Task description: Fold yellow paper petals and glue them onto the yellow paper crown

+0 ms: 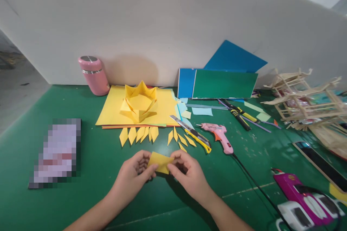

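Note:
Between my two hands is a small yellow paper square (pixel 160 162), raised a little over the green table. My left hand (pixel 137 169) pinches its left side between thumb and fingers. On the right side, my right hand (pixel 187 169) grips the paper the same way. Just beyond my hands lie several folded yellow paper petals (pixel 132 136) in a row, with more narrow ones (pixel 175 134) to the right. Behind them a folded yellow paper flower (pixel 139 101) with pointed tips sits on a stack of yellow sheets (pixel 108 110).
A yellow utility knife (pixel 199 138), blade out, and a pink glue gun (pixel 218 131) with a black cord lie right of my hands. Further right are a purple power strip (pixel 294 191), a phone (pixel 320 160) and a wooden stick model (pixel 306 97). A pink flask (pixel 94 77) stands back left.

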A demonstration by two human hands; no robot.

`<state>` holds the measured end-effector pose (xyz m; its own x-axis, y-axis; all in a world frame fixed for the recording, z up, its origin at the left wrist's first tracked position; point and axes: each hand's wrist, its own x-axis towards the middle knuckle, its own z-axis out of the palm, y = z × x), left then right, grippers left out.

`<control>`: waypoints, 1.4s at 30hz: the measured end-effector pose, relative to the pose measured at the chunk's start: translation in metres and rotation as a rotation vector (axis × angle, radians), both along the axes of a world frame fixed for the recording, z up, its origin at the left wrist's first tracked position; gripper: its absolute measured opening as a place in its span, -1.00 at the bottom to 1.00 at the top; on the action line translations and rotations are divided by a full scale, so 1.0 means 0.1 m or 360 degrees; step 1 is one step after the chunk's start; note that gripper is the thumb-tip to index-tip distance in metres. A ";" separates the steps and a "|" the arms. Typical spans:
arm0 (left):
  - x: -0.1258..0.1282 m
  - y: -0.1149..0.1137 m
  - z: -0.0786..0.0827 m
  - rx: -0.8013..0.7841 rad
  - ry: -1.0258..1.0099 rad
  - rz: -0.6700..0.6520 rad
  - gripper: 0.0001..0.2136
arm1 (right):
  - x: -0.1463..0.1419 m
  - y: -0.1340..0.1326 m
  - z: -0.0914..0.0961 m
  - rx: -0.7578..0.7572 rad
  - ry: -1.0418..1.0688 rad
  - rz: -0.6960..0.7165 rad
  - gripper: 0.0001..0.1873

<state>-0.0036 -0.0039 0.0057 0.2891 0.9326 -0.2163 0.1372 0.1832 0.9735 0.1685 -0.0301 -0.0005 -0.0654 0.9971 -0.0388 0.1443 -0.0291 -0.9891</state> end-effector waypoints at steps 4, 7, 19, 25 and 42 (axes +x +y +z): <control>0.03 -0.01 0.03 -0.0062 0.0060 0.0037 -0.73 | -0.02 -0.02 -0.03 0.0074 -0.0030 -0.0007 -0.72; 0.04 -0.01 0.06 -0.0154 0.0039 0.0082 -0.70 | -0.01 -0.02 -0.02 0.0249 -0.0163 0.0052 -0.82; -0.01 0.01 0.07 0.0042 0.0049 -0.0079 -0.78 | -0.02 0.01 0.03 0.0365 -0.0102 0.0020 -0.93; -0.02 0.02 0.07 0.0467 0.0307 -0.0198 -0.79 | -0.02 0.02 0.00 0.0155 0.0204 -0.0058 -0.92; -0.02 0.00 0.02 0.0624 0.0379 -0.0282 -0.79 | -0.05 0.01 0.01 0.0151 0.0081 -0.0137 -0.90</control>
